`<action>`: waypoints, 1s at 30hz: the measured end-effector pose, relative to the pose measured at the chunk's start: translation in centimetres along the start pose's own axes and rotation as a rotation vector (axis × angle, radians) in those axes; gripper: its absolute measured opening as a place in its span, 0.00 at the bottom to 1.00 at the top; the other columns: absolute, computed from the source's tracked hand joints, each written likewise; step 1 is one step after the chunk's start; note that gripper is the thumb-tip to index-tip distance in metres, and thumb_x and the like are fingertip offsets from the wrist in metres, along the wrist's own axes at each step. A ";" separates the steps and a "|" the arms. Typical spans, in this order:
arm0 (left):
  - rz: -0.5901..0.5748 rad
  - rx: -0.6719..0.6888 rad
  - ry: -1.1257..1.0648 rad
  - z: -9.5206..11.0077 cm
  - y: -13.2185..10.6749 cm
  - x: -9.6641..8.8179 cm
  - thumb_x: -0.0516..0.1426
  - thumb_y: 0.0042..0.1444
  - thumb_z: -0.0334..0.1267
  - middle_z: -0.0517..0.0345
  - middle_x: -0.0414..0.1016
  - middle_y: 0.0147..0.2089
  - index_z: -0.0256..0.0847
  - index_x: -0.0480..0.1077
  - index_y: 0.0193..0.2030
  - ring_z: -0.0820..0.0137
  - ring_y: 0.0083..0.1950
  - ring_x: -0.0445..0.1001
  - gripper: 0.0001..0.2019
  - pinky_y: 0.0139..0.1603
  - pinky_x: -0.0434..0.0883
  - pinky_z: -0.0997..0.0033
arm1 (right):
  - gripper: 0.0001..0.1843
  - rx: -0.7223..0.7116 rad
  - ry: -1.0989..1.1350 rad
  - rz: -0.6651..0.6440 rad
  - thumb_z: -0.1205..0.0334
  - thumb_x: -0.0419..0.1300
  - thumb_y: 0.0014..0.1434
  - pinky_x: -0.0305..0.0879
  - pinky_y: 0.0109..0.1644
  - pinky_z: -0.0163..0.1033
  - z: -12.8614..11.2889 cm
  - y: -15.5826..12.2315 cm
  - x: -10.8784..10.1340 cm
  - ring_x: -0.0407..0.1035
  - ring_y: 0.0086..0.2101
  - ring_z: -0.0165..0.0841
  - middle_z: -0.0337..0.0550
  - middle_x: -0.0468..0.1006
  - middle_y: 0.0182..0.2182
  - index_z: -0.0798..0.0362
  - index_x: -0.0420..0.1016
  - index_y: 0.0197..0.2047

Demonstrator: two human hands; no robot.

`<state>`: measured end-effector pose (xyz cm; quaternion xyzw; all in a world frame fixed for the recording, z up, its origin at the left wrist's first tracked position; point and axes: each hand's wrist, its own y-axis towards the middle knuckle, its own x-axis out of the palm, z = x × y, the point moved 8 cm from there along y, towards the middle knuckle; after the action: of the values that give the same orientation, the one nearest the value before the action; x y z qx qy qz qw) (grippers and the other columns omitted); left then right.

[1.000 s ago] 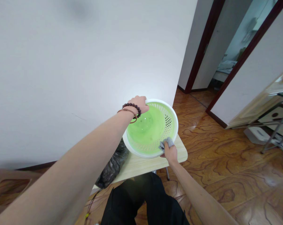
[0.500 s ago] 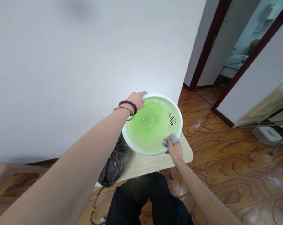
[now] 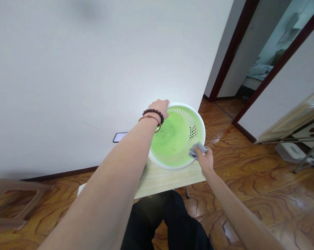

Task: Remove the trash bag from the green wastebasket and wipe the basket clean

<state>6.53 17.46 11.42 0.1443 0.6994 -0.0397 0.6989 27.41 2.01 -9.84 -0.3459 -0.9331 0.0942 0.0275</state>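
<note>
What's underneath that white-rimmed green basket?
Below the white-rimmed green basket, a pale wood-grain tabletop shows past its near edge. The basket covers the area directly beneath it, so I can't tell whether anything else is under there.

Cool, fairly even light fills the room, brightest on the white wall point(image 3: 172, 81) just above the colander point(image 3: 174, 139) and falling to grey toward the left edge. Small white glints sit in the colander's glossy green bottom, and pale glare streaks the varnished wood floor point(image 3: 253, 170), mostly at lower right. The black trousers point(image 3: 178, 222) swallow most detail, and the doorway's lower part is dim. Wide-angle distortion stretches the left forearm point(image 3: 112, 187) and slants the door frame point(image 3: 228, 59). The plastic stool point(image 3: 0, 185) is smeared; a soft grey smudge blurs the top of the view.
</note>
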 end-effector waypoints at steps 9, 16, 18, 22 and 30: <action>-0.009 -0.063 -0.028 0.0 0.3 0.2 0.54 0.49 0.38 0.46 0.71 0.45 0.43 0.67 0.50 0.59 0.45 0.71 0.19 0.41 0.71 0.62 | 0.18 0.642 0.263 -0.345 0.51 0.60 0.45 0.70 0.36 0.42 7.3 -10.4 8.3 0.72 0.35 0.35 0.42 0.76 0.41 0.48 0.69 0.40; -0.020 -0.080 -0.051 -0.7 0.1 0.3 0.53 0.50 0.38 0.47 0.72 0.43 0.44 0.67 0.50 0.60 0.43 0.72 0.19 0.39 0.71 0.63 | 0.24 0.150 0.056 -0.035 0.59 0.65 0.39 0.69 0.37 0.37 1.6 -1.6 1.4 0.71 0.41 0.38 0.47 0.76 0.41 0.53 0.70 0.42; -0.004 -0.083 -0.053 -0.7 0.1 0.2 0.52 0.50 0.38 0.46 0.72 0.43 0.43 0.68 0.49 0.59 0.43 0.72 0.18 0.39 0.71 0.62 | 0.23 0.134 0.046 -0.007 0.59 0.63 0.41 0.69 0.36 0.36 1.6 -1.7 1.7 0.71 0.41 0.38 0.48 0.76 0.42 0.54 0.70 0.43; -0.010 -0.095 -0.049 -0.7 0.2 0.3 0.53 0.50 0.39 0.46 0.72 0.44 0.44 0.68 0.49 0.58 0.44 0.71 0.18 0.40 0.71 0.60 | 0.19 0.386 0.096 -0.141 0.54 0.59 0.46 0.70 0.31 0.36 5.3 -7.0 5.9 0.72 0.39 0.36 0.44 0.77 0.40 0.51 0.69 0.42; -0.022 -0.120 -0.031 -1.1 -0.5 0.0 0.52 0.50 0.40 0.46 0.72 0.44 0.44 0.66 0.50 0.58 0.43 0.72 0.19 0.38 0.71 0.61 | 0.23 0.131 0.032 -0.103 0.59 0.63 0.42 0.69 0.38 0.39 1.5 -2.7 2.1 0.72 0.39 0.37 0.47 0.77 0.37 0.55 0.69 0.43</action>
<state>5.35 17.21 11.38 0.0940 0.6910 -0.0077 0.7166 23.96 1.14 -10.82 -0.2962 -0.9410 0.1478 0.0699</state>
